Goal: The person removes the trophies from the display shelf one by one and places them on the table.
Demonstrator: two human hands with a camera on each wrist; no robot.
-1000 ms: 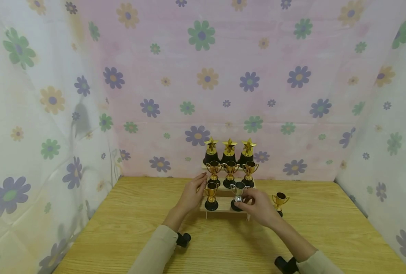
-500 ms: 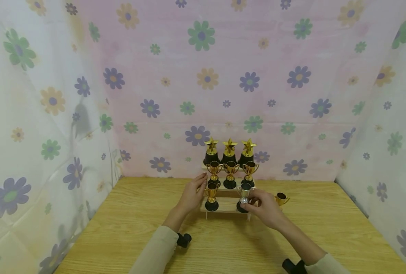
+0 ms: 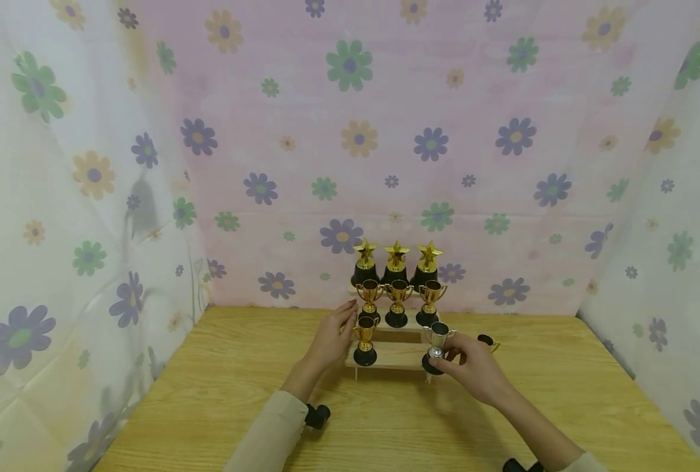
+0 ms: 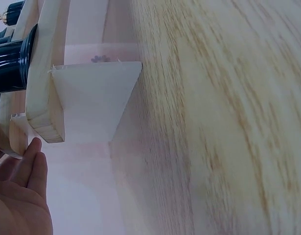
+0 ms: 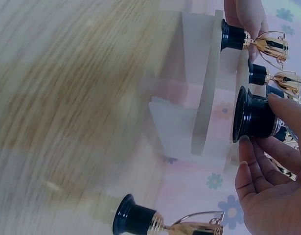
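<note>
My right hand pinches a small silver trophy cup by its lower part. In the right wrist view its black base is tipped sideways to the camera and hangs apart from the lowest shelf, near the right end. My left hand lies along the left side of the three-step wooden stand, its fingers extended by the middle step's end. A gold trophy cup stands at the left of the lowest step. Three gold cups fill the middle step, and three star trophies the top.
Another gold trophy cup stands on the wooden table right of the stand, mostly hidden behind my right hand in the head view. A flowered cloth rises behind and at both sides.
My right hand has moved the silver trophy cup rightward along the lowest step and off its surface, toward me. The left hand has stayed at the stand's side.
</note>
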